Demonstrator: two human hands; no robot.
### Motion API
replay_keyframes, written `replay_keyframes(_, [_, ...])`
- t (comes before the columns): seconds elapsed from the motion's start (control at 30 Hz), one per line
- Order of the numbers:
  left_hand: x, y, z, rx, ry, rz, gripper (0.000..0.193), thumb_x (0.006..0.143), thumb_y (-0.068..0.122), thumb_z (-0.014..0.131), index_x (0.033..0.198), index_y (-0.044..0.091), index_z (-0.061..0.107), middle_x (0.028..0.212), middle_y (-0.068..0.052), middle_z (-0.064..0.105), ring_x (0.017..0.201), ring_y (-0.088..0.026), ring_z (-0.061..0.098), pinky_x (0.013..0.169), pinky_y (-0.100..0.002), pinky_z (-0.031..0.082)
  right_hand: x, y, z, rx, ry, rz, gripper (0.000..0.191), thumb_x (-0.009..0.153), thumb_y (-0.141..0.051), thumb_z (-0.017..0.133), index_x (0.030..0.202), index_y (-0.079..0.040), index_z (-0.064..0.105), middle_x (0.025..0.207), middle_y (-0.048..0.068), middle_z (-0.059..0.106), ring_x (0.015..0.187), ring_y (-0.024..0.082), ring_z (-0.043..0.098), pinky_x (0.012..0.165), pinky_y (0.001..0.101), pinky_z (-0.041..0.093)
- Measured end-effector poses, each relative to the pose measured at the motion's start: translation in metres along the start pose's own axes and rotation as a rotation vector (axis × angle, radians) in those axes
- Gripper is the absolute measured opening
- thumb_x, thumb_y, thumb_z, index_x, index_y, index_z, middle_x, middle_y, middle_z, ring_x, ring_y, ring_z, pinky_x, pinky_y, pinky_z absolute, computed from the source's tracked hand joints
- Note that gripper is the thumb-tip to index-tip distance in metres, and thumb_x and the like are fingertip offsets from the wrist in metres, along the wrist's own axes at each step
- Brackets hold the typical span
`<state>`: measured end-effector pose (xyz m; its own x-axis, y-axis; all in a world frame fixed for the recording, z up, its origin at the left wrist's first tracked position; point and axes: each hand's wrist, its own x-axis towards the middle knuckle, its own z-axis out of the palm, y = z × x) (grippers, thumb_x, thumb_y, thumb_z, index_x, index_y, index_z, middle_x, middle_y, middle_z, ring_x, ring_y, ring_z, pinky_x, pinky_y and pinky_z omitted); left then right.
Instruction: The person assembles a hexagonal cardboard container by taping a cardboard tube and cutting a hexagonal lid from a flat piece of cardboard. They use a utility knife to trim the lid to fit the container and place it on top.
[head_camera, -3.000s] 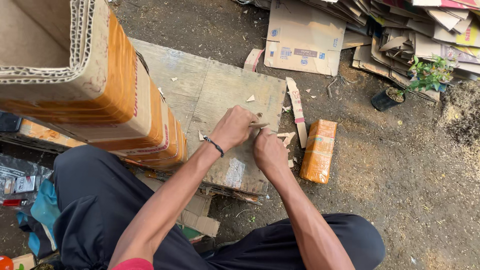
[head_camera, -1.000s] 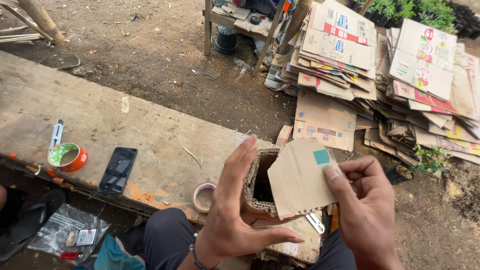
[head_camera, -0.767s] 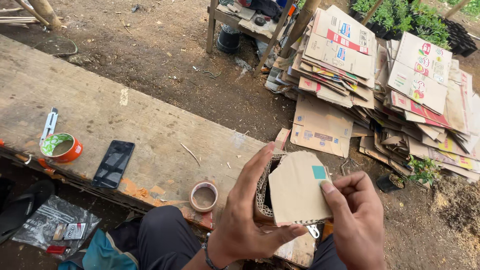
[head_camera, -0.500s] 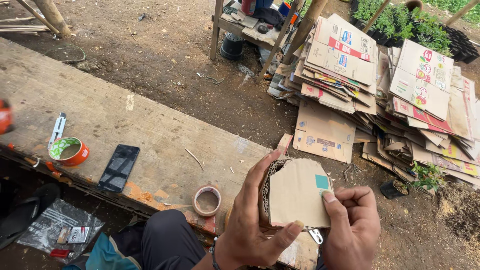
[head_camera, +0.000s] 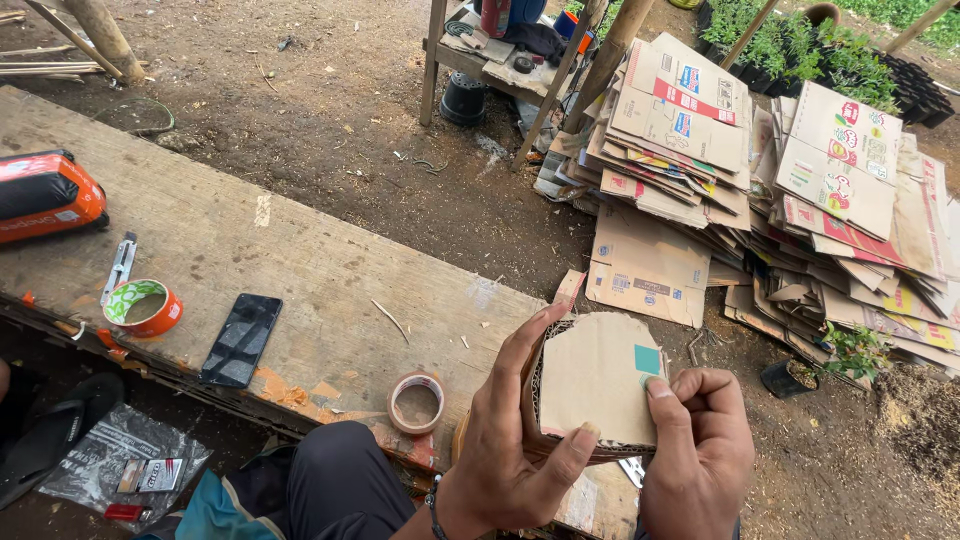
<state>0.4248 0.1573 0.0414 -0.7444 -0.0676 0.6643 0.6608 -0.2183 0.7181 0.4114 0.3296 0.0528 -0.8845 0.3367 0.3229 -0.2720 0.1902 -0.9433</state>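
Observation:
A brown corrugated cardboard piece (head_camera: 595, 378) with a small teal square near its right edge is held up in front of me, bent into a curved shape. My left hand (head_camera: 515, 450) grips it from the left and below, thumb across the lower edge. Pressing on its right side is my right hand (head_camera: 700, 440), index finger near the teal square. Both hands hover over the near end of a long wooden plank (head_camera: 300, 280).
On the plank lie a brown tape roll (head_camera: 416, 403), a black phone (head_camera: 241, 339), an orange-rimmed tape roll (head_camera: 142, 307), a utility knife (head_camera: 119, 266) and an orange pouch (head_camera: 45, 195). Flattened cardboard stacks (head_camera: 760, 170) fill the right. A plastic bag (head_camera: 120, 470) lies below.
The view has swung from a cardboard roll and dirt ground to the plank. The cardboard piece has come closer, and both hands have tightened around it.

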Motion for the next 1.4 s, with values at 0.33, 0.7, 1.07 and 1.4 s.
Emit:
replay_keyframes(0.33, [-0.001,-0.007,-0.003,0.066,0.008,0.044,0.072,0.105,0.026,0.068,0.159,-0.002,0.031,0.163,-0.031,0.044,0.151,-0.042,0.053,0.124,-0.043,0.045,0.005,-0.004,-0.002,-0.048,-0.065,0.027,0.011,0.1,-0.006,0.062,0.098,-0.005,0.051,0.086,-0.001,0.054,0.073,0.002,0.048,0.062,0.0171,0.039])
replay_keyframes(0.7, [0.006,-0.004,-0.008,0.046,0.01,-0.072,0.043,0.106,0.04,0.046,0.121,0.002,0.059,0.152,-0.031,0.047,0.143,-0.045,0.054,0.116,-0.049,0.045,0.009,-0.007,-0.009,-0.17,-0.118,0.028,0.013,0.099,-0.01,0.065,0.097,-0.005,0.053,0.08,-0.001,0.054,0.068,0.003,0.048,0.057,0.0186,0.037])
replay_keyframes(1.07, [0.006,-0.019,-0.008,0.274,0.022,0.145,0.025,0.096,0.018,0.043,0.11,0.006,0.06,0.135,-0.021,0.065,0.144,-0.041,0.059,0.122,-0.054,0.05,0.036,0.005,-0.038,-0.017,-0.51,0.128,0.02,0.104,-0.019,0.057,0.098,-0.002,0.066,0.079,-0.004,0.057,0.075,0.003,0.049,0.066,0.0205,0.041])
replay_keyframes(1.4, [0.015,0.0,0.024,0.438,-0.16,0.231,0.04,0.091,0.017,0.039,0.107,0.001,0.072,0.127,-0.02,0.069,0.136,-0.043,0.061,0.119,-0.056,0.048,0.045,0.017,-0.067,0.163,-0.537,0.173,0.019,0.098,-0.021,0.066,0.098,-0.002,0.068,0.073,-0.002,0.06,0.065,0.005,0.052,0.058,0.0225,0.043])
